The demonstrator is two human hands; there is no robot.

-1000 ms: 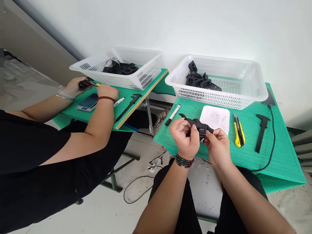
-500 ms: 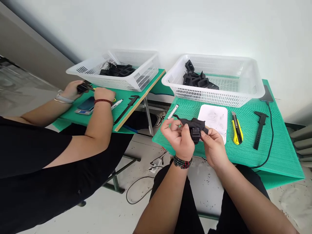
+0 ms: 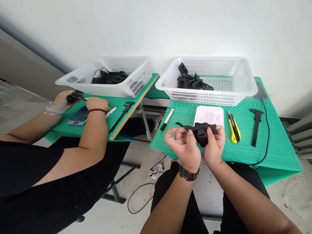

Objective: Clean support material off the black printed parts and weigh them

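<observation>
A black part (image 3: 201, 136) is held at the near side of the white tray (image 3: 209, 113), and some of the tray is covered by it in view; whether the 2 are touching cannot be told. The left end of the part is pinched between the thumb and curled fingers of the left hand (image 3: 187, 148); its right end is pinched between the thumb and fingers of the right hand (image 3: 215, 143). A thin black strip (image 3: 179, 124) is seen projecting leftward from the part. To the left of the tray, 1 marker (image 3: 167, 119) is laid aslant. Just right of the tray, 1 yellow cutter (image 3: 234, 127) is laid, its blade end pointed away; farther right, 1 black caliper (image 3: 256, 127) is noted, followed by a black cable (image 3: 268, 131). Behind the tray, a white basket (image 3: 202, 97) is placed, with black pieces (image 3: 192, 83) gathered in its left side. Well to the left of the tray, a dark block (image 3: 73, 97) is held by a co-worker's hands (image 3: 97, 104), beside a 2nd basket (image 3: 141, 81).
</observation>
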